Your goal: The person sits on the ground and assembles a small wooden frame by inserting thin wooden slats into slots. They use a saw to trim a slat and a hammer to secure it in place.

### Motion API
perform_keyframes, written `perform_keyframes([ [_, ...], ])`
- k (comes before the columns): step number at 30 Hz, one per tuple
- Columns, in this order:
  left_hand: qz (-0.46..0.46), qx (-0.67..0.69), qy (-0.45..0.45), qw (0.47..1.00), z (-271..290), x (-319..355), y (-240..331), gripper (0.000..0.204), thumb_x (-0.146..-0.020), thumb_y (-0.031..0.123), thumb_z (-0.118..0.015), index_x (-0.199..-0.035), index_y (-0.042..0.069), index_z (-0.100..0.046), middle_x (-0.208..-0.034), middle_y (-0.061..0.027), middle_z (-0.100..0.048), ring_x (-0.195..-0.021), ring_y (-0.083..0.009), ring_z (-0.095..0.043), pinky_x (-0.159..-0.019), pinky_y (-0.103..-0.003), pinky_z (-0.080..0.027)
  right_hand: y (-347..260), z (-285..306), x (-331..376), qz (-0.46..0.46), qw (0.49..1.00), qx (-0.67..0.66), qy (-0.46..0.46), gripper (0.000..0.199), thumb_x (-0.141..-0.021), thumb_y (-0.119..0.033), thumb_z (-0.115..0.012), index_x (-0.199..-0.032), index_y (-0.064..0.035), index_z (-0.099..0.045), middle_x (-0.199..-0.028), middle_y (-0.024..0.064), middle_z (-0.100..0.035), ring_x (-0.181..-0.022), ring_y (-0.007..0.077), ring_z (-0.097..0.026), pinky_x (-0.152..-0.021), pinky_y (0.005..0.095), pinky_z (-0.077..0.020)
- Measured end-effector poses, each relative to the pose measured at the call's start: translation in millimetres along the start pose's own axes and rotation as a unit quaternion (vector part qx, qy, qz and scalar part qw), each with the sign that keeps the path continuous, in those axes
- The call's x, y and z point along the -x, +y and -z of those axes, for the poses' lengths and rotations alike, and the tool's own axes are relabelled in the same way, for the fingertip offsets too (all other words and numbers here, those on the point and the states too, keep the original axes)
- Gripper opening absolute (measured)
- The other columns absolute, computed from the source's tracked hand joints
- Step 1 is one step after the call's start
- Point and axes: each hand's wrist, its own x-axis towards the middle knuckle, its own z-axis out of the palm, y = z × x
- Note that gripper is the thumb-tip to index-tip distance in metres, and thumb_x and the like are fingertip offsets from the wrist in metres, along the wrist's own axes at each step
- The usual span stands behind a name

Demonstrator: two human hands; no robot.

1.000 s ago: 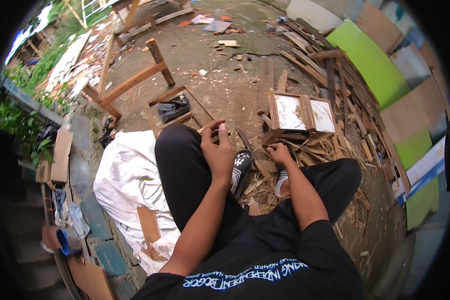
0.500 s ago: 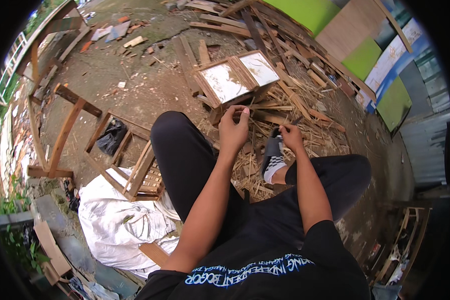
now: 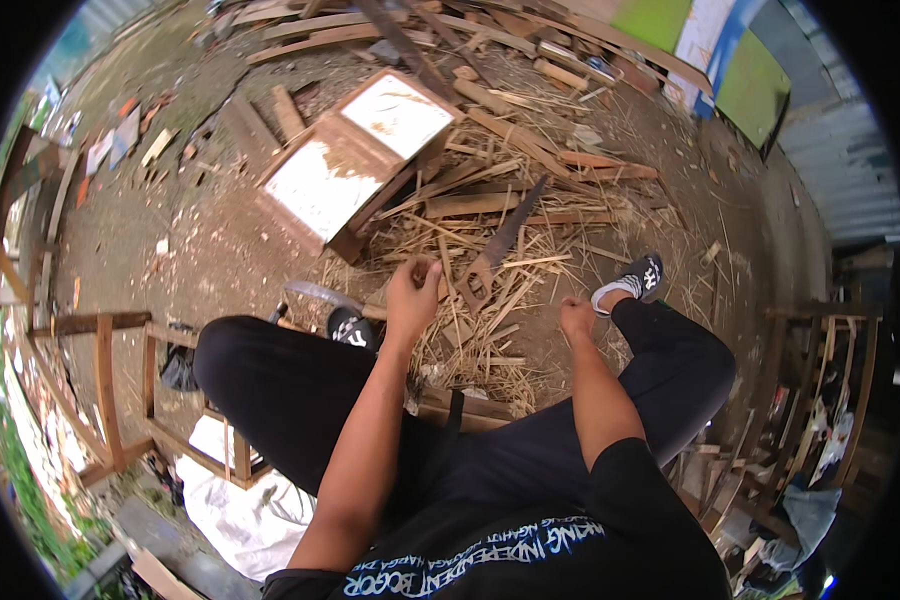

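My left hand [image 3: 412,295] hangs over the straw-like debris between my legs, its fingers curled in toward the thumb. Whatever is pinched there, if anything, cannot be made out. My right hand [image 3: 576,317] is closed near my right ankle; its inner side is hidden. Between and beyond the two hands lies a handsaw [image 3: 505,240] with a wooden handle, its dark blade pointing away and to the right. Neither hand touches it. Past my left hand stands a wooden box-like piece [image 3: 342,130] with two white panels on top.
Split wood and straw [image 3: 510,345] litter the ground around my feet. Long boards [image 3: 320,35] are piled at the back. A wooden frame [image 3: 110,390] and white sheet [image 3: 240,515] lie at left, a wooden rack [image 3: 820,400] at right. A curved grey object [image 3: 322,293] rests beside my left foot.
The view has swung, so the box and debris sit further left in it. More of the saw shows now. My right foot appears farther right, and both hands sit lower in view, still curled.
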Motion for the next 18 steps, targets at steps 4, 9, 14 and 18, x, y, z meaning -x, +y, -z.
perform_keyframes([
  [4, 0.004, -0.144, -0.13, 0.981, -24.0, 2.5, -48.7, 0.039, -0.097, 0.036, -0.07, -0.108, -0.002, -0.07, -0.101, -0.0218, -0.071, -0.096, -0.0392, -0.067, -0.083, -0.046, -0.052, 17.8, -21.5, 15.5, -0.008, 0.999, 0.004, -0.041, 0.02, -0.093, -0.019, -0.068, -0.105, -0.0091, -0.081, -0.096, 0.0163, -0.078, -0.09, 0.0288, -0.076, -0.082, 0.0388, -0.0573],
  [9, -0.092, -0.286, -0.199, 0.933, -45.2, 9.1, -83.5, 0.044, -0.095, 0.041, -0.071, -0.115, 0.002, -0.071, -0.109, -0.0243, -0.071, -0.103, -0.0418, -0.067, -0.092, -0.049, -0.051, 28.0, -52.5, 40.3, -0.033, 0.987, -0.117, -0.103, 0.024, -0.093, -0.02, -0.069, -0.112, -0.0119, -0.08, -0.109, 0.016, -0.078, -0.101, 0.0302, -0.075, -0.091, 0.0406, -0.0581],
  [14, -0.068, -0.306, -0.25, 0.916, -72.4, 13.1, -75.1, 0.042, -0.095, 0.039, -0.071, -0.118, 0.004, -0.07, -0.126, -0.0294, -0.063, -0.124, -0.0497, -0.055, -0.107, -0.054, -0.044, 37.0, -79.9, 44.8, -0.122, 0.981, -0.1, -0.113, 0.022, -0.092, -0.019, -0.071, -0.11, -0.0118, -0.081, -0.107, 0.0167, -0.078, -0.096, 0.0285, -0.076, -0.086, 0.0377, -0.0588],
  [18, -0.108, -0.307, -0.224, 0.918, -94.1, 30.0, -70.5, 0.041, -0.095, 0.037, -0.071, -0.12, 0.004, -0.07, -0.127, -0.0299, -0.062, -0.12, -0.0511, -0.058, -0.104, -0.055, -0.046, 28.5, -95.0, 20.3, -0.239, 0.933, -0.243, -0.119, 0.019, -0.09, -0.021, -0.073, -0.104, -0.0135, -0.083, -0.101, 0.0168, -0.079, -0.089, 0.0283, -0.076, -0.081, 0.0369, -0.0587],
])
